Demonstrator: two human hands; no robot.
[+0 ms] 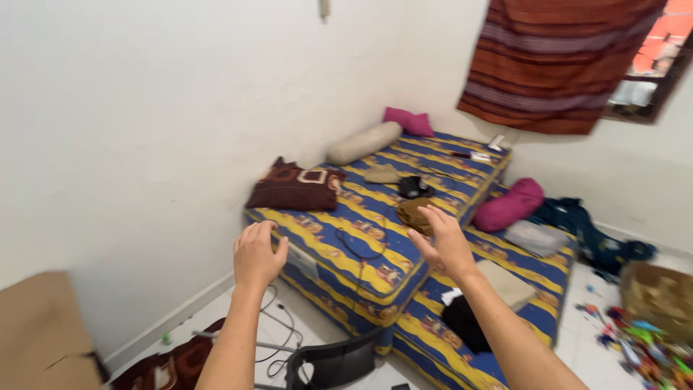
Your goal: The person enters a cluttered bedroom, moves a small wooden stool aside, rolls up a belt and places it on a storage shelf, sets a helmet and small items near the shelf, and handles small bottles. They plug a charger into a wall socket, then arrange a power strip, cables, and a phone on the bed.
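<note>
Small room with plain white walls point(144, 108) and a pale tiled floor point(599, 339). Two blue-and-yellow patterned mattresses point(375, 238) sit mid-frame, pushed into the corner. A striped reddish cloth point(556, 65) hangs over the window point(653, 65) upper right, daylight coming through. Brown cardboard point(43, 332) lower left.

Left hand point(258, 254) and right hand point(442, 242) outstretched, empty

Blue-and-yellow patterned mattress point(361, 238), flat
</note>
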